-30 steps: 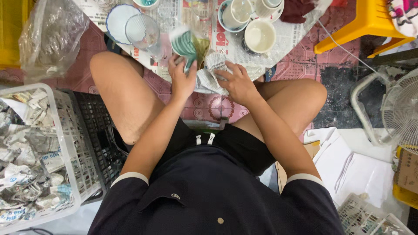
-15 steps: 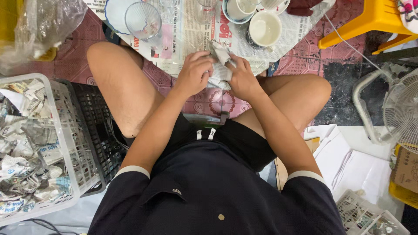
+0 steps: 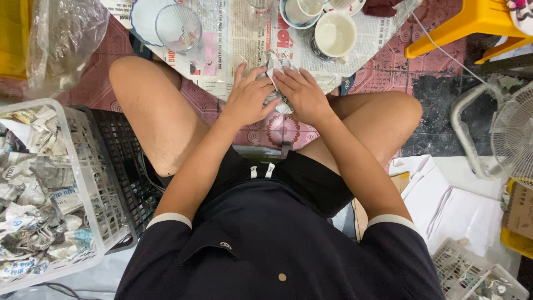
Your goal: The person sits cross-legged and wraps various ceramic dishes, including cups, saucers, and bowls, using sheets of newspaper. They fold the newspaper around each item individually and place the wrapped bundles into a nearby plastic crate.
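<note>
My left hand point(image 3: 248, 99) and my right hand point(image 3: 300, 94) press together around a small bundle wrapped in newspaper point(image 3: 276, 83), held just above the floor between my knees. Only a strip of the wrapped bundle shows between my fingers; what is inside is hidden. Sheets of newspaper point(image 3: 233, 39) are spread on the floor in front of me. On them stand a clear glass point(image 3: 179, 28), a white cup point(image 3: 335, 34), a bowl holding another cup point(image 3: 298, 10) and a pale blue plate point(image 3: 145, 16).
A white plastic basket point(image 3: 83, 183) full of paper-wrapped bundles stands at my left beside a black crate point(image 3: 125, 161). A clear plastic bag point(image 3: 64, 39) lies far left. A yellow stool point(image 3: 472, 22) and a fan point(image 3: 513, 136) stand right, white paper point(image 3: 455, 205) below.
The patterned cup visible a second ago has disappeared inside the paper. My hands have closed in over the bundle and lowered it toward the newspaper sheets.
</note>
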